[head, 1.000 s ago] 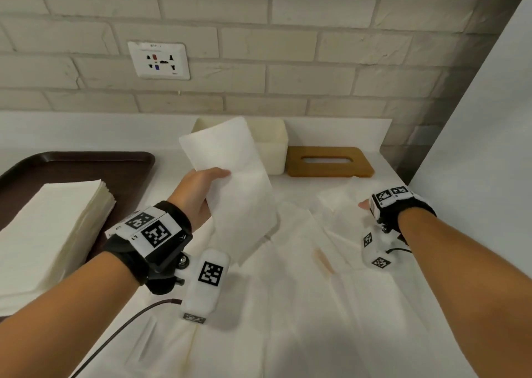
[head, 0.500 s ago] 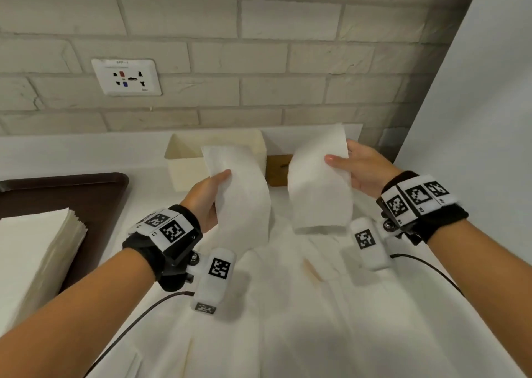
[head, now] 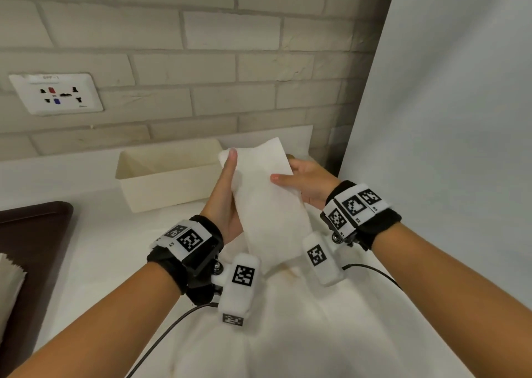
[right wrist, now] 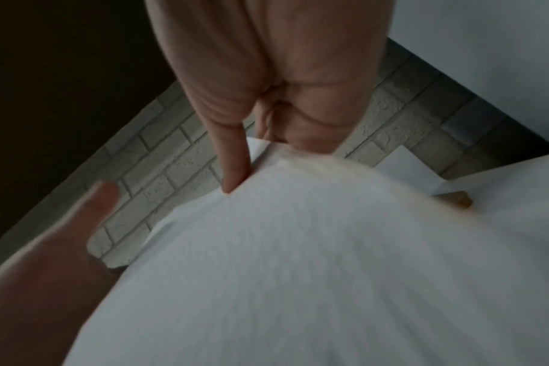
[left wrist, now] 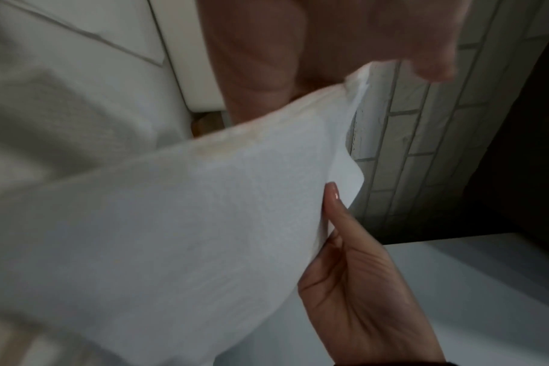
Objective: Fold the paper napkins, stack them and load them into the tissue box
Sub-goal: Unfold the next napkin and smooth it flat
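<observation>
Two folded white napkins (head: 267,205) are held together as one upright pack, just in front of the open cream tissue box (head: 167,176). My left hand (head: 229,187) holds the pack's left edge, thumb straight up its front. My right hand (head: 293,176) grips the right edge, thumb on the front. In the left wrist view the napkins (left wrist: 188,222) bend below my left palm (left wrist: 329,49), with the right hand (left wrist: 361,284) on their edge. In the right wrist view my right hand (right wrist: 267,99) pinches the napkins (right wrist: 329,260).
A sliver of the wooden box lid (head: 289,156) shows behind the napkins. A dark tray (head: 34,225) with a napkin stack (head: 8,285) sits at the left. Unfolded white sheets (head: 288,334) cover the counter below. A brick wall stands behind, a white panel (head: 446,118) on the right.
My right hand picked up a second folded napkin from the counter and raised it. Both hands then came together, joining the two napkins into one pack.
</observation>
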Demonstrator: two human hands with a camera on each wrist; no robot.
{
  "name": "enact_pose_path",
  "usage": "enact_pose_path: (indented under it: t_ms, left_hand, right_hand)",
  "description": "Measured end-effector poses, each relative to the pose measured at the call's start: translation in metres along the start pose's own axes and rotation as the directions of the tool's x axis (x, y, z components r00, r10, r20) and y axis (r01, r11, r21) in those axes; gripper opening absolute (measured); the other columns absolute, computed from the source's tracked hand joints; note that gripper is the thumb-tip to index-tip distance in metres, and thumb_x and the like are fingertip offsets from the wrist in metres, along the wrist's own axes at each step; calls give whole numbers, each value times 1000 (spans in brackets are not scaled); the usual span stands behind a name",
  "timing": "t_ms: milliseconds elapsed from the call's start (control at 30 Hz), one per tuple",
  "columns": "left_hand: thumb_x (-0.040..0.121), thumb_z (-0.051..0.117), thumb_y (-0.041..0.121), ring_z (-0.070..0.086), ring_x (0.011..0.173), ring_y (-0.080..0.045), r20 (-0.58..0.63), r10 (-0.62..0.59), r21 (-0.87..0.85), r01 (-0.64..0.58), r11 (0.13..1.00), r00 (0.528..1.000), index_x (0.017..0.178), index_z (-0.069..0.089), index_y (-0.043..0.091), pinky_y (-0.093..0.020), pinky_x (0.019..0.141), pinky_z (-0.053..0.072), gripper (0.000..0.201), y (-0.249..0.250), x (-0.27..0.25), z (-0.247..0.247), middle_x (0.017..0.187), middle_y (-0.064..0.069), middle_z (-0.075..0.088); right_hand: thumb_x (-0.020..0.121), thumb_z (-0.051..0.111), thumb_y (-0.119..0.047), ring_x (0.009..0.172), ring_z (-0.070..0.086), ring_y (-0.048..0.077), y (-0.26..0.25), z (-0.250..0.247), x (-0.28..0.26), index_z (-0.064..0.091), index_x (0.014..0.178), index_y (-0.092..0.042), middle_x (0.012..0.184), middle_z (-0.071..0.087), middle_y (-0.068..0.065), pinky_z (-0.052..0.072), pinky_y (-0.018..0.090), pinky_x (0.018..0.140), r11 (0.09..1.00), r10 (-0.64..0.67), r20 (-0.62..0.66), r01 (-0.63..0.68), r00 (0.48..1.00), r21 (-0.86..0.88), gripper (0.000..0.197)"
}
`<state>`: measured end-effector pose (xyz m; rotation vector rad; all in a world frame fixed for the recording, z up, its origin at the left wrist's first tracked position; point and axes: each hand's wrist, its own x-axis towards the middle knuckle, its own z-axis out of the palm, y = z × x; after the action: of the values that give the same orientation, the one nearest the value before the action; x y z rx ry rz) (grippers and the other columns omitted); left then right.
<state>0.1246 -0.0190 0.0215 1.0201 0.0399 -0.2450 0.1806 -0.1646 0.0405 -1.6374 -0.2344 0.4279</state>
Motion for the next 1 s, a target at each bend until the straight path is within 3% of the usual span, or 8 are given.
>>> enact_pose_path:
  t_ms: [100, 200, 300, 400, 500, 667, 800, 1000]
  left_hand:
    - [94, 50, 29, 65, 104, -26, -156, 37, 164, -11, 986, 987, 131, 51, 5, -35, 87, 53, 44, -4, 3, -5, 119, -14, 65]
    - [94, 53, 21, 63, 96, -25, -363, 134, 216, -57, 975, 922, 128, 50, -2, -32, 83, 52, 41, -1, 7, -16, 115, -14, 64]
    - [93, 54, 22, 63, 85, -20, -401, 200, 288, -84, 954, 894, 123, 51, 0, -29, 74, 52, 37, 14, 2, -24, 101, -8, 65]
    - [94, 53, 22, 63, 81, -16, -373, 230, 323, -107, 940, 899, 119, 53, 5, -27, 71, 51, 31, 28, -6, -32, 93, -4, 65]
    - [94, 52, 24, 64, 82, -15, -452, 277, 336, -126, 933, 848, 114, 55, 9, -27, 71, 51, 25, 31, -17, -38, 93, -2, 65]
    - [94, 52, 24, 64, 81, -16, -565, 282, 332, -99, 938, 775, 102, 58, 11, -25, 70, 52, 17, 22, -30, -42, 93, -3, 66]
    - [94, 52, 25, 62, 79, -19, -614, 270, 343, -57, 938, 742, 111, 56, 6, -27, 71, 52, 27, 11, -30, -35, 91, -5, 64]
    - [97, 45, 22, 60, 75, -19, -655, 237, 321, -20, 947, 717, 112, 52, 4, -28, 66, 47, 24, -2, -31, -26, 85, -6, 62]
  right_hand:
    - [89, 58, -12, 76, 62, 16, -4, -1, 4, 60, 108, -6, 100, 65, 10, 55, 25, 69, 996, -13, -35, 10, 999, -84, 20]
    - [91, 56, -17, 65, 58, 15, 3, -18, 19, 54, 83, -16, 78, 61, 5, 52, 27, 63, 961, 51, -118, -81, 992, -265, 8]
    - [91, 53, -18, 86, 60, 22, 22, -47, 31, 57, 98, -10, 106, 59, 14, 49, 31, 77, 770, 160, -215, -259, 963, -583, 11]
    - [86, 60, -34, 130, 41, 29, 52, -76, 40, 41, 134, -5, 143, 41, 13, 34, 35, 108, 451, 230, -338, -408, 913, -794, 59]
    - [74, 65, -52, 131, 40, 31, 77, -88, 59, 30, 141, -9, 146, 36, 11, 37, 40, 106, 390, 232, -360, -425, 904, -817, 87]
    - [66, 67, -59, 126, 46, 31, 87, -80, 86, 35, 139, -12, 141, 45, 10, 40, 40, 102, 289, 271, -246, -323, 931, -902, 92]
    - [63, 73, -47, 109, 57, 29, 87, -79, 99, 45, 132, -18, 124, 59, 7, 45, 41, 97, 335, 266, -105, -194, 958, -922, 80]
    - [79, 71, -17, 111, 56, 30, 50, -75, 83, 51, 127, -7, 123, 59, 13, 44, 34, 93, 678, 245, 79, -112, 966, -727, 53]
